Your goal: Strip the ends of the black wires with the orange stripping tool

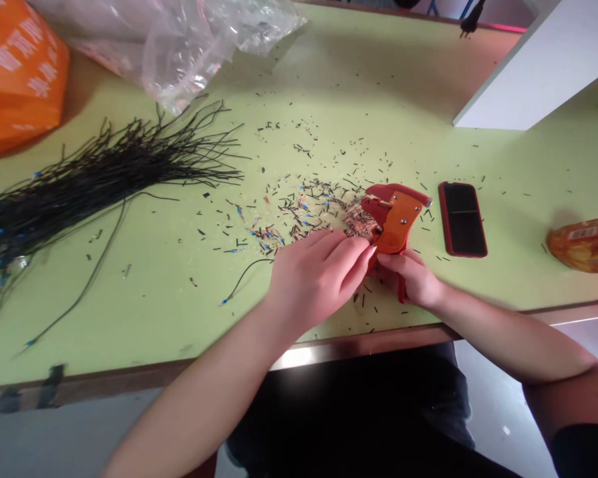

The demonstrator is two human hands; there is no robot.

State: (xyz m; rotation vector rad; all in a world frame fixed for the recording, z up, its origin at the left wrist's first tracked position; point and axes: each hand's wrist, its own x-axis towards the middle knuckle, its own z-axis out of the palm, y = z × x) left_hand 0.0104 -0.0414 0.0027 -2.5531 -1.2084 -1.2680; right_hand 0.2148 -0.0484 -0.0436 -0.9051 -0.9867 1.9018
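Note:
My right hand [418,277] is closed round the lower red handles of a red and orange wire stripper [398,222]. The tool's jaws point up and to the left. Close against the tool, my left hand [321,269] has its fingers pressed together. From under its wrist side runs a black wire [244,275] with a blue terminal on its free end. The wire's other end is hidden by my fingers and the tool. Beneath the stripper lies a heap of bare copper strands [357,218] among black insulation scraps [323,189].
At the left lies a thick bundle of black wires [114,159]. Behind it are clear plastic bags [184,53] and an orange bag [20,79]. To the right are a red-edged phone [462,219], an amber bottle [585,243] and a white panel [538,73].

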